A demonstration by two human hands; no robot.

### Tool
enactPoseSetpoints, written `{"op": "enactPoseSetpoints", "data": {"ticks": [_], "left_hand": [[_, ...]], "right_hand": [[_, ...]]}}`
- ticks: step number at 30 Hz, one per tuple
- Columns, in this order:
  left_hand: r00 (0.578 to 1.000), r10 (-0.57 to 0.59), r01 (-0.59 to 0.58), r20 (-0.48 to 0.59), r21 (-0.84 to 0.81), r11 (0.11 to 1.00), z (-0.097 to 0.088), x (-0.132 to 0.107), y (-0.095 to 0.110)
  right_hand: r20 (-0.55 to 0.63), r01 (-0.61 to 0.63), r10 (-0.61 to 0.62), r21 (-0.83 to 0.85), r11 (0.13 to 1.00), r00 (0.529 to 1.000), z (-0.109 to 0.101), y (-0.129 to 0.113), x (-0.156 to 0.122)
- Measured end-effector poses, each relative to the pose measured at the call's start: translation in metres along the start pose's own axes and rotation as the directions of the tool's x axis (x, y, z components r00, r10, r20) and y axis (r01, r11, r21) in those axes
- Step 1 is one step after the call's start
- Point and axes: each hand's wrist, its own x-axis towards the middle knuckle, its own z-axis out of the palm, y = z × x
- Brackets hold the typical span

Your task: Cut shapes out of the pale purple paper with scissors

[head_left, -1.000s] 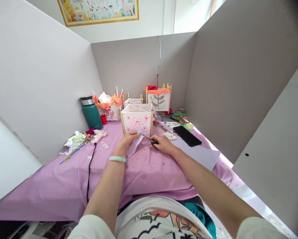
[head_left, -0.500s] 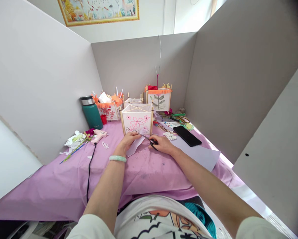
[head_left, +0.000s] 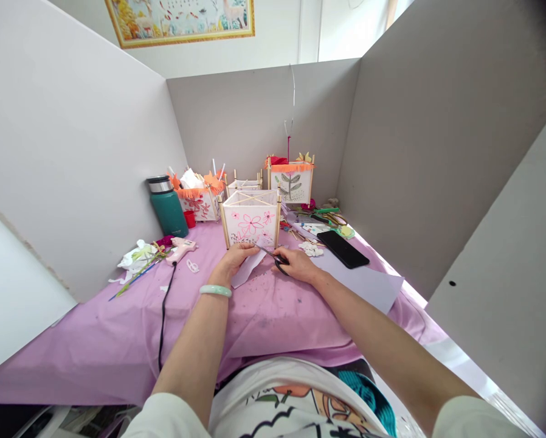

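My left hand (head_left: 237, 258), with a pale green bangle on its wrist, is closed on a piece of pale lilac paper (head_left: 249, 270). Black-handled scissors (head_left: 281, 261) are in my right hand (head_left: 297, 264), the blades pointing left at the paper by my left fingertips. Right behind both hands stands a white box-shaped lantern (head_left: 251, 222) with wooden stick corners and pink flowers drawn on its front. How far the blades have gone into the paper is too small to tell.
Left are a green bottle (head_left: 168, 207), a pink glue gun (head_left: 182, 249) with a black cord, and a red cup (head_left: 190, 219). Right are a black phone (head_left: 343, 249) and a lilac sheet (head_left: 364, 281). Behind hangs another lantern (head_left: 291, 184). Grey panels (head_left: 264, 109) enclose the table.
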Motion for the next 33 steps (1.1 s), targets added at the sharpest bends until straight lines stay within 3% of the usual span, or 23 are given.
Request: {"op": "enactPoseSetpoints", "data": {"ticks": [24, 33], "left_hand": [[1.000, -0.025, 0.025, -0.004, -0.009, 1.000, 0.0005, -0.0023, 0.0012], [0.999, 0.029, -0.032, -0.040, -0.072, 0.997, -0.0025, 0.0026, -0.0006]], "right_hand": [[-0.001, -0.002, 0.002, -0.014, 1.000, 1.000, 0.0007, 0.0036, 0.0011], [-0.004, 0.003, -0.003, -0.005, 1.000, 1.000, -0.0014, -0.0007, -0.0002]]}}
